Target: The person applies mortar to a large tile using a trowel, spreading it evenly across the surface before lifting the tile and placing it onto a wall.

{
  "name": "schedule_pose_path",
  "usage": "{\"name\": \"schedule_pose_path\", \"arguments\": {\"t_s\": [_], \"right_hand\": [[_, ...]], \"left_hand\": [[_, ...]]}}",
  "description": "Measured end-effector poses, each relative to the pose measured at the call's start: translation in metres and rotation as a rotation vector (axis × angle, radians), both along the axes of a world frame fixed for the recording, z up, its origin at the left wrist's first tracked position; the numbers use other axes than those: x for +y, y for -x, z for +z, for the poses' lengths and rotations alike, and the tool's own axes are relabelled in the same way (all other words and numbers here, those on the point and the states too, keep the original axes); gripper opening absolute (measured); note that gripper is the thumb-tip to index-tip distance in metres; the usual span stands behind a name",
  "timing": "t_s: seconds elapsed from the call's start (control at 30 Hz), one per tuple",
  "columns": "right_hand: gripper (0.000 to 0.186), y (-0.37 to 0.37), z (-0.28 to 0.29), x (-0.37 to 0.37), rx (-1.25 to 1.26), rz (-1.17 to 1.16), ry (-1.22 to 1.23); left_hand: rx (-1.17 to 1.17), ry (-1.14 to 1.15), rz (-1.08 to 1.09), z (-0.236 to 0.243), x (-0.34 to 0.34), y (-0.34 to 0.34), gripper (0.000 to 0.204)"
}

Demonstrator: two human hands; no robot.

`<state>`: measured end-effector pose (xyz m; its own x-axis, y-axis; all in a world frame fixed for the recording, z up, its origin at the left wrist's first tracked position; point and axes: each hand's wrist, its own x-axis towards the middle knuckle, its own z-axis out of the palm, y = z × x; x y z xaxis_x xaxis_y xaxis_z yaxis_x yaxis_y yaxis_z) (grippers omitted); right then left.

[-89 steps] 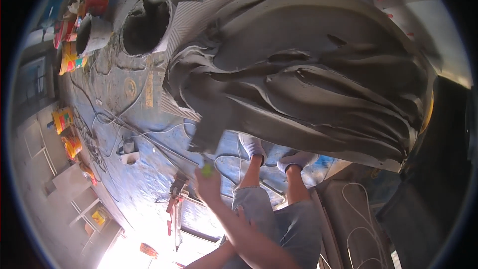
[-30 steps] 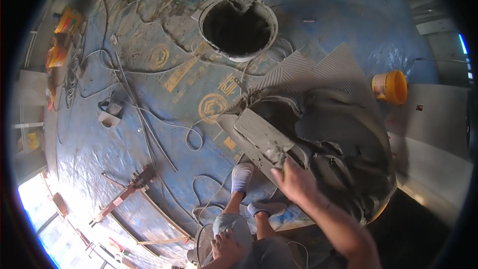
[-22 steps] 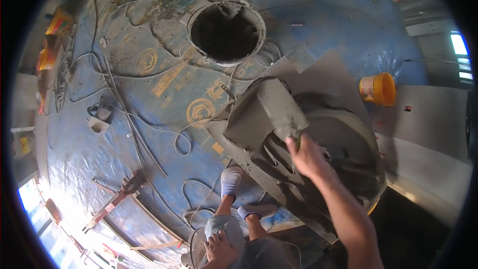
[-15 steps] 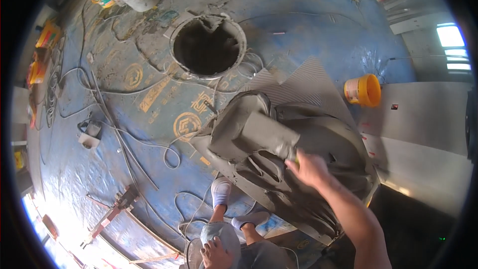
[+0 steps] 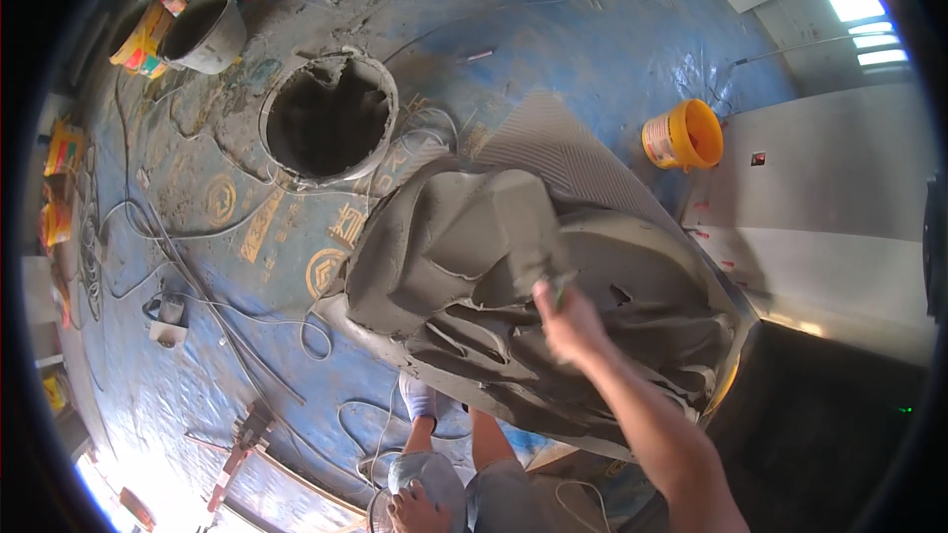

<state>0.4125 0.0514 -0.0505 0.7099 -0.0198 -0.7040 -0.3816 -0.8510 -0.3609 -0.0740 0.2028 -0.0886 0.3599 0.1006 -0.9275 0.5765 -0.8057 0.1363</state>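
My right hand is closed round the handle of a trowel whose broad flat blade is coated in grey mortar. The blade lies on a thick, wavy bed of wet mortar in front of me. Under it is a large slab, and its far part shows combed mortar ridges. My left hand lies on my knee with its fingers spread and nothing in them. Beyond the mortar, to the left, stands a round bucket with dark contents and a mortar-crusted rim.
A yellow bucket sits at the right beside pale panels. Grey and coloured buckets cluster at the far left. Cables snake over the blue sheeting. A metal tool lies at lower left, and a small grey box sits nearby.
The trowel has swung to a more upright angle, and my right hand has moved slightly left. The mortar's left part looks reshaped. My view has shifted; my left hand stays on the knee.
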Motion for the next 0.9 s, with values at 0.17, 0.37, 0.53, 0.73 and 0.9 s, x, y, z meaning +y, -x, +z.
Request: {"name": "schedule_pose_path", "arguments": {"t_s": [0.17, 0.37, 0.53, 0.73, 0.9], "right_hand": [[0.061, 0.016, -0.002, -0.047, -0.020, 0.569, 0.191], [0.046, -0.121, -0.026, -0.107, -0.368, 0.410, 0.161], [0.052, -0.030, -0.031, -0.125, -0.043, 0.232, -0.287], [0.046, -0.138, -0.026, -0.224, -0.587, 0.872, 0.223], [0.048, -0.226, -0.033, -0.194, -0.503, 0.762, 0.149]], "left_hand": [[0.078, -0.136, -0.017, -0.004, -0.026, -0.007, 0.067], [0.212, -0.040, -0.134, 0.047, -0.043, -0.100, 0.058], [0.321, -0.096, -0.131, 0.034, -0.050, -0.094, 0.050], [0.076, -0.241, 0.112, 0.047, -0.075, -0.103, 0.051], [0.323, -0.086, -0.141, 0.077, -0.068, -0.159, 0.056]]}}
